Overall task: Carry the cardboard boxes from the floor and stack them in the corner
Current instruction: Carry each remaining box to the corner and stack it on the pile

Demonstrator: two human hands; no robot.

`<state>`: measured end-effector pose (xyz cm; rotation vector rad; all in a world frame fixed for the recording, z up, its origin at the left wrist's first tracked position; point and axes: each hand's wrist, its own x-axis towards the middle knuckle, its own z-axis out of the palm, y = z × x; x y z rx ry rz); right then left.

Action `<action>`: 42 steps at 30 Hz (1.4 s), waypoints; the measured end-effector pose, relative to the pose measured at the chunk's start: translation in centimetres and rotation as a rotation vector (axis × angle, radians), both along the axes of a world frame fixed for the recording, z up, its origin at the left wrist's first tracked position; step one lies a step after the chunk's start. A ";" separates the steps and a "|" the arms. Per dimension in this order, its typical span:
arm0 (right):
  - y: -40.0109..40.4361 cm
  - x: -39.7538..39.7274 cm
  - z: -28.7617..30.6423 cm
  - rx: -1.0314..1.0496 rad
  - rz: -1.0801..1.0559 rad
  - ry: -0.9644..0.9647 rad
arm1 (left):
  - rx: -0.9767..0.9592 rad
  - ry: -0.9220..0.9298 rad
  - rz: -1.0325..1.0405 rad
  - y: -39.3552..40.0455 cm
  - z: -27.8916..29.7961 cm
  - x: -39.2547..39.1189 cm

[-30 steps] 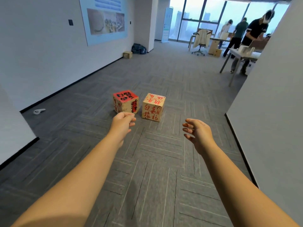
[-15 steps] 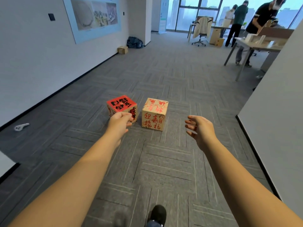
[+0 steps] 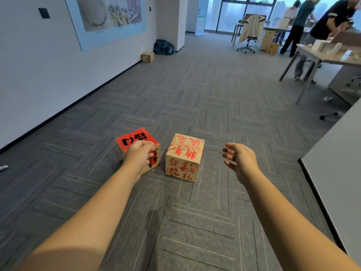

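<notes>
Two cube-shaped cardboard boxes stand side by side on the grey carpet. The left box (image 3: 134, 138) has a red top with black writing. The right box (image 3: 183, 159) is tan with red writing. My left hand (image 3: 139, 153) is stretched out with its fingers curled into a fist, holding nothing, and it overlaps the near edge of the red-topped box; I cannot tell if it touches. My right hand (image 3: 240, 159) hovers to the right of the tan box, fingers spread and relaxed, apart from it.
A small cardboard box (image 3: 147, 56) and a dark bag (image 3: 163, 47) lie by the far left wall. A white partition (image 3: 336, 173) rises close on my right. Beyond it stand a table (image 3: 328, 59), an office chair (image 3: 249, 34) and people (image 3: 297, 22).
I have walked closer, so both boxes appear nearer and larger. My left fist now overlaps the red-topped box. My right hand keeps its spread pose.
</notes>
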<state>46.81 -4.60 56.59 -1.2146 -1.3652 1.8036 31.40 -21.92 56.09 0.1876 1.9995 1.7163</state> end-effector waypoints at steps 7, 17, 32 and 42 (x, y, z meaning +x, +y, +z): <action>9.7 -10.9 -4.6 -0.044 -0.057 -0.046 | -0.044 -0.075 -0.064 11.1 -5.0 -12.4; 23.5 -25.4 -13.9 -0.165 -0.218 -0.139 | -0.226 -0.131 -0.177 28.2 -13.4 -29.9; 35.9 -33.0 -47.7 -0.271 -0.257 -0.329 | -0.486 -0.174 -0.207 40.7 -45.5 -39.3; 38.3 -36.2 -64.5 -0.323 -0.214 -0.323 | -0.379 -0.270 -0.132 42.0 -64.7 -43.1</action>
